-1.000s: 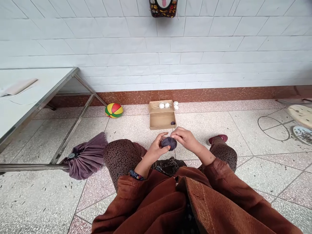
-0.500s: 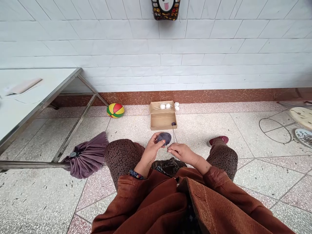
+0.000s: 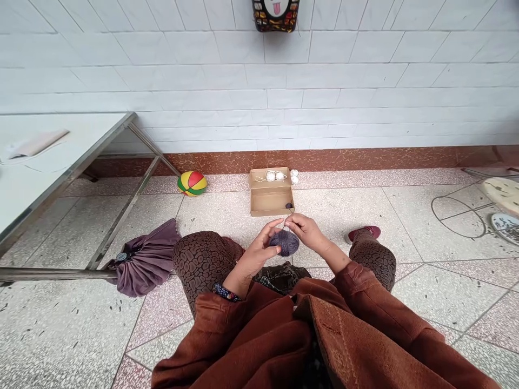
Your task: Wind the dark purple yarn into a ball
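A dark purple-grey ball of yarn [image 3: 286, 243] is gripped by my left hand [image 3: 259, 249], its thumb and fingers around the left side. Just above the ball, my right hand [image 3: 306, 229] pinches the yarn strand between thumb and fingertips. That strand leads up to a small dark ball of yarn [image 3: 288, 205] in the right end of an open cardboard box [image 3: 267, 202] on the floor. On the raised lid side of the box lie two white balls of yarn [image 3: 274, 176]. More white balls [image 3: 294, 176] sit just right of it.
A multicoloured ball [image 3: 192, 183] rests by the wall. At left stand a metal-framed table [image 3: 101, 132] and a folded purple umbrella [image 3: 148, 256] below it. A wire stand [image 3: 458, 216] and a pale stool seat [image 3: 503, 194] are at right. A patterned basket [image 3: 276, 19] hangs on the wall.
My left hand has brought the yarn ball slightly right and down, and it has turned. My right hand has risen from below the ball to above it, still pinching the strand.
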The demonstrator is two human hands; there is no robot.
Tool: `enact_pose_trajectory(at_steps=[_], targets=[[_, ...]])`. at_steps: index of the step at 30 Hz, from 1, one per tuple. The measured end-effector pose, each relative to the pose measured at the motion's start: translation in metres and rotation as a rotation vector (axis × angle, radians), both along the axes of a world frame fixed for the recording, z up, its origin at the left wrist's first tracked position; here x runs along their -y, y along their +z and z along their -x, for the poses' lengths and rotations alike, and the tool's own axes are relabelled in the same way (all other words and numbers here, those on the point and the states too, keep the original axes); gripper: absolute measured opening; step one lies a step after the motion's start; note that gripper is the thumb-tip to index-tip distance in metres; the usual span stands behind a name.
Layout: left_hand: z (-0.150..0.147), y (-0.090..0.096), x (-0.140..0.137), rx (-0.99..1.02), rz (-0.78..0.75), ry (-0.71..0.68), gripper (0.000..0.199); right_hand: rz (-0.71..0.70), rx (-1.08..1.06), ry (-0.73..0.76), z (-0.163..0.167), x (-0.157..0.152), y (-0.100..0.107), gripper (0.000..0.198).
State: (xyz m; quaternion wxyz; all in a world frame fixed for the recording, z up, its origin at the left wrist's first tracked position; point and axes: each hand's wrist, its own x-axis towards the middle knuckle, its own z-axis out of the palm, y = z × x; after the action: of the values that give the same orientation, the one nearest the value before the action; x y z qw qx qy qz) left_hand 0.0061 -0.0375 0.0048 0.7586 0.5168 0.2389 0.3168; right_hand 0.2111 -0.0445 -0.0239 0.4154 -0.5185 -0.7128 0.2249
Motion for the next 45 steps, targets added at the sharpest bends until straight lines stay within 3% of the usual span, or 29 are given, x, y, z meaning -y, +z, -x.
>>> enact_pose_trajectory(at_steps=[3, 6, 9, 12, 16, 22, 25, 27, 32, 36, 40, 45], targets=[[0.0, 0.0, -0.002, 0.071, 0.117, 0.113, 0.058, 0.089, 0.02, -0.012, 0.01, 0.014, -0.023, 0.028], [0.0, -0.008, -0.008, 0.022, 0.173, 0.233, 0.049, 0.109, 0.07, 0.108, 0.02, 0.033, -0.029, 0.03], [-0.001, -0.018, -0.012, -0.082, 0.113, 0.363, 0.047, 0.081, 0.128, 0.242, 0.027, 0.046, -0.018, 0.03], [-0.001, -0.023, -0.014, -0.217, -0.023, 0.427, 0.046, 0.023, 0.164, 0.279, 0.026, 0.052, 0.004, 0.028], [0.001, -0.023, -0.012, -0.323, -0.175, 0.366, 0.046, -0.067, 0.14, 0.23, 0.016, 0.046, 0.034, 0.027], [0.004, -0.014, -0.007, -0.249, -0.139, 0.038, 0.07, -0.004, -0.057, 0.049, -0.004, 0.016, 0.056, 0.029], [0.006, -0.01, -0.003, -0.169, -0.13, -0.127, 0.082, 0.086, -0.153, 0.033, -0.011, 0.002, 0.046, 0.032], [0.007, -0.006, -0.001, -0.081, -0.068, -0.152, 0.085, 0.125, -0.149, 0.008, -0.01, -0.002, 0.031, 0.034], [0.005, -0.001, -0.003, 0.085, 0.131, 0.075, 0.067, 0.241, -0.011, -0.025, 0.01, 0.01, -0.016, 0.031], [0.005, -0.012, -0.014, -0.047, 0.167, 0.34, 0.047, 0.226, 0.106, 0.206, 0.029, 0.036, -0.028, 0.028], [0.008, -0.024, -0.02, -0.235, 0.055, 0.463, 0.041, 0.103, 0.168, 0.391, 0.031, 0.049, 0.001, 0.029], [0.009, -0.022, -0.016, -0.301, -0.124, 0.326, 0.049, -0.055, 0.091, 0.29, 0.014, 0.035, 0.053, 0.028]])
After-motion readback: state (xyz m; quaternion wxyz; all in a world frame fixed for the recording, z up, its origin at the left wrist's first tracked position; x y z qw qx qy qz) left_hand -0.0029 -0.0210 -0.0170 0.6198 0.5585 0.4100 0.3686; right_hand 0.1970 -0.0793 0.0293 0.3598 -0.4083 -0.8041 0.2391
